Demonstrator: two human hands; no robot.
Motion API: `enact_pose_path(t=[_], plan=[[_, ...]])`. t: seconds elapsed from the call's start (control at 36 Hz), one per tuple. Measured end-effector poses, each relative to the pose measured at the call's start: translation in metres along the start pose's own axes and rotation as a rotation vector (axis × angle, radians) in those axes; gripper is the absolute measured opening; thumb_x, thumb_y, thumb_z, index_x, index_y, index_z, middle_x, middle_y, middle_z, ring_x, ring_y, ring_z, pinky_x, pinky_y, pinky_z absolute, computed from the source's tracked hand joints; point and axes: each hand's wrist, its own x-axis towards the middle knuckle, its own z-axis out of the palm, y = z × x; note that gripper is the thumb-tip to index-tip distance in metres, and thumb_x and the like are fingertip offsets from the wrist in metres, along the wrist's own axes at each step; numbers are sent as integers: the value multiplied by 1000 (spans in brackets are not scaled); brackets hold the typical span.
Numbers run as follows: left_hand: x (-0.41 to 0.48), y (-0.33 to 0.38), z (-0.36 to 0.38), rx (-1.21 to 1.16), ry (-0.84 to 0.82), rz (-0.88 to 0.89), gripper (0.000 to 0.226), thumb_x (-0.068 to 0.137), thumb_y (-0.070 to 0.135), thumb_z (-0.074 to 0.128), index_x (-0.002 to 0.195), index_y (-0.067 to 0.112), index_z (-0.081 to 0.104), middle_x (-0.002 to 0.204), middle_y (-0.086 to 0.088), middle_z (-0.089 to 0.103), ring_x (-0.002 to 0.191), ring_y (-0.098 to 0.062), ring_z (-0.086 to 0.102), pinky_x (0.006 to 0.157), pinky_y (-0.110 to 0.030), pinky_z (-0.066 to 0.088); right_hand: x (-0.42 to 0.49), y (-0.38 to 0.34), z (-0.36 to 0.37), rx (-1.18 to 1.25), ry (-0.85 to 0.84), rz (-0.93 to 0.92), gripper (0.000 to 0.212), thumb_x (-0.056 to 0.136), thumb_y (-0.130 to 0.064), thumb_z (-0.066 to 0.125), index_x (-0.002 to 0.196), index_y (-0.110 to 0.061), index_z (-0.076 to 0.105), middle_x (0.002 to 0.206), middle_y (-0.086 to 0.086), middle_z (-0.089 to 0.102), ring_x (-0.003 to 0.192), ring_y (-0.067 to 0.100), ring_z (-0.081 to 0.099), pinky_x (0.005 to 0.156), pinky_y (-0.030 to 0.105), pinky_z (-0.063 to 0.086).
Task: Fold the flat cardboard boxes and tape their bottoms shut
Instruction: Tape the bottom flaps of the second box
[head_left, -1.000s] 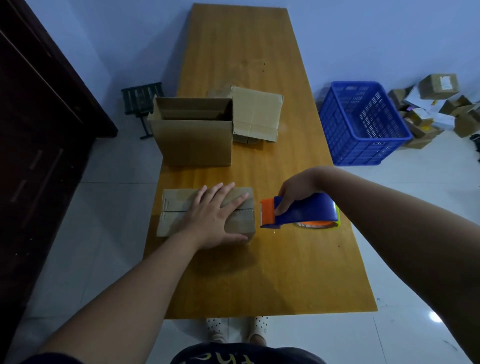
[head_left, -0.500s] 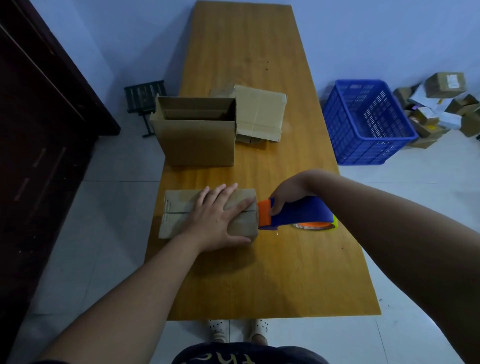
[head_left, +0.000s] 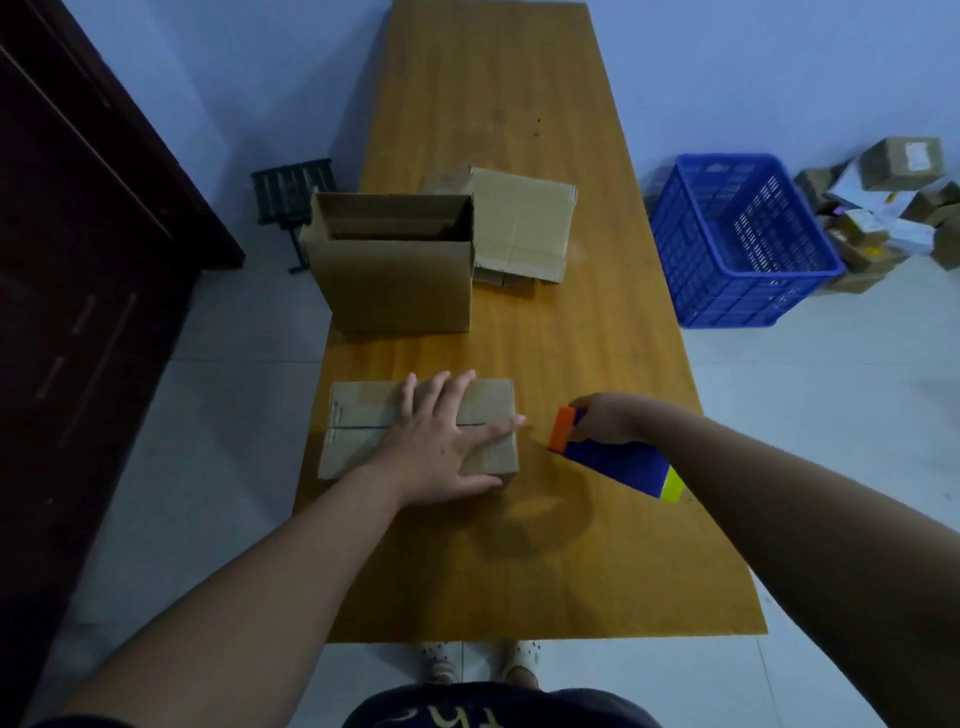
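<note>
Seen from the head camera, a small brown cardboard box lies on the near left part of a long orange-brown wooden table. Its closed flaps face up, and the seam between them runs left to right. The left hand lies flat across the seam, fingers straight and spread wide. The forefinger reaches along the seam to the box's right edge, so the hand presses on the box without gripping it. Just beside that right end, with a narrow gap between, the right hand has its fingers curled round a blue tape dispenser. The dispenser's orange front plate points at the box and its yellow rear slopes down toward the person. I cannot tell whether a strand of tape already joins the two. The box looks light, hollow and thin-walled. It would likely slide on the smooth wood under the pull of the tape, and its flaps would sag if pushed at mid-span. It is best held down with a flat palm, the weight kept over the side walls. Farther along the table a taller open-topped brown cardboard box stands upright, with flat folded cardboard sheets just beside it. A blue plastic crate sits on the floor to the right, near a heap of small cardboard parcels.
</note>
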Motion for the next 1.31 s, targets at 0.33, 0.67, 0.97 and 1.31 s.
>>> enact_pose_path(t=[0.33, 0.67, 0.97, 1.31], plan=[[24, 20, -42, 27, -278, 13, 79, 79, 61, 63, 143, 49, 19, 157, -9, -4, 143, -41, -1, 108, -73, 6, -3, -6, 10, 233, 181, 0, 64, 95, -52, 46, 151, -35, 19, 129, 8, 52, 99, 24, 53, 77, 35, 47], [28, 21, -32, -20, -144, -102, 68, 81, 66, 55, 141, 51, 24, 158, -4, -4, 141, -39, 9, 110, -63, 13, -23, 8, 24, 564, 383, -85, 59, 96, -52, 45, 149, -38, 22, 104, 0, 57, 82, 16, 58, 62, 29, 44], [38, 31, -27, -614, 183, -643, 94, 75, 78, 46, 149, 30, 13, 159, -5, 3, 145, -31, 5, 112, -59, 12, -60, 3, 20, 976, 479, -481, 44, 93, -48, 57, 134, -42, 44, 107, -14, 66, 91, 7, 65, 81, 28, 51], [-36, -22, -36, -812, 95, -324, 44, 92, 32, 59, 133, 41, 46, 151, 15, 27, 140, -18, 21, 110, -49, 29, -77, -10, 10, 1279, 163, -539, 34, 91, -48, 54, 99, -16, 61, 79, 0, 68, 62, 9, 63, 57, 21, 51]])
